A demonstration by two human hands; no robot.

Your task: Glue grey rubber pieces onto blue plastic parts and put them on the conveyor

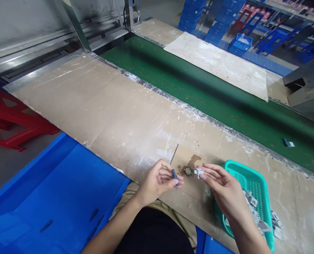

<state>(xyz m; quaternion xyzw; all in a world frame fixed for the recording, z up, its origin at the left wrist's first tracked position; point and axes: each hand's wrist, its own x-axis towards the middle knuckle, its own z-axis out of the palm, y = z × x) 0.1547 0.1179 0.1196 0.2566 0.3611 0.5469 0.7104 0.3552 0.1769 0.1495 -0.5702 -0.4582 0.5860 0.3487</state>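
Observation:
My left hand (162, 180) pinches a small dark blue-grey plastic part (174, 175) between thumb and fingers. In my right hand (222, 183) is a small white-grey plastic piece (198, 171), gripped at the fingertips. The two pieces are apart. Between the hands, a small round dish with a dark rim (188, 171) stands on a brown board (182, 158), with a wet patch behind it. Beside my right hand is a green basket (264, 187) holding several white-grey pieces (252, 201), partly hidden by my forearm.
A green conveyor belt (199, 84) runs beyond the worktable (106, 106), carrying a small blue-and-white part (288, 143). At left, a blue bin (67, 180) holds several dark parts, near a red stool (14, 120). More white-grey pieces (276, 225) lie right of the basket.

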